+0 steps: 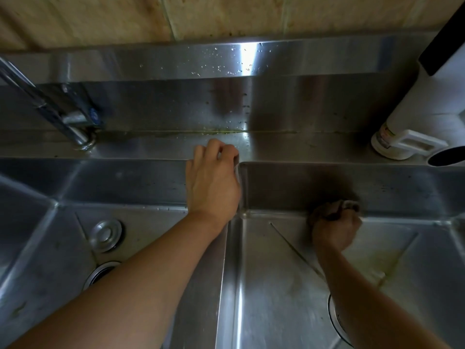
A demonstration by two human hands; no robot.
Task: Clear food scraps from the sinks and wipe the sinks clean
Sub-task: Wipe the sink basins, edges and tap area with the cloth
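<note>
While right hand (336,229) grips cloth (334,209) in steel right sink (276,285), left hand (214,182) curled on divider (201,285), tiled wall (226,16) behind.

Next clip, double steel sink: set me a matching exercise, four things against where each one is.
Things:
1. left hand
2. crumpled grey cloth
3. round steel drain plug
4. white plastic appliance

Places:
a. floor of the left basin
b. back ledge, far right
c. on the divider between the basins
d. gripped by the right hand against the right basin's back wall

Pairs: 1-c, 2-d, 3-a, 4-b
</note>
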